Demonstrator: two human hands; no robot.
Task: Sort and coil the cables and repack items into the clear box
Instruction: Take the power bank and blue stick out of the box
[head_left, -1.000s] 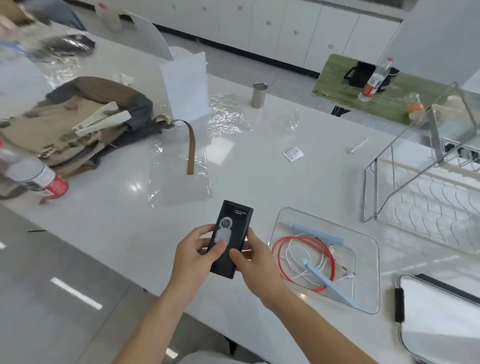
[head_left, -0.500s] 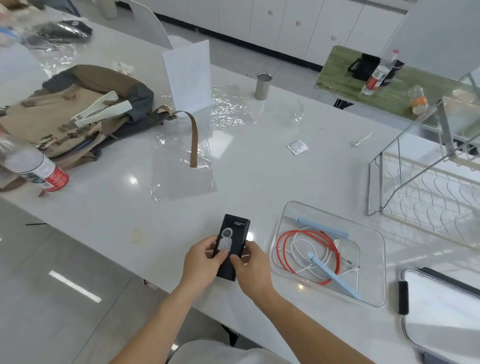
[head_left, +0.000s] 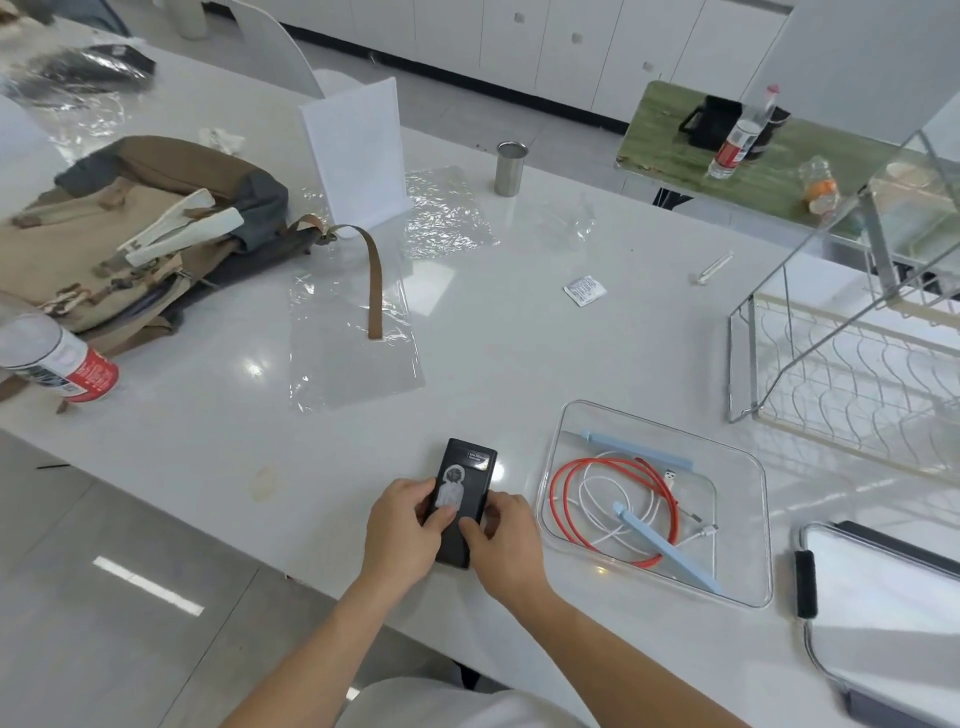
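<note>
Both the left hand (head_left: 402, 525) and the right hand (head_left: 501, 538) grip the black power bank (head_left: 464, 488) between them, and the clear box (head_left: 753, 530) with coiled cables (head_left: 605, 499) lies just right of the right hand.

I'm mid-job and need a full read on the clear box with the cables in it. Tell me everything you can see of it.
The clear plastic box is a shallow rounded rectangle, open-topped, lying flat on the white glossy table right of both hands. Inside lie a coiled red cable, a looser white cable overlapping it, and two pale blue sticks, one along the far wall, one slanting across the coils. Neither hand touches it.
</note>
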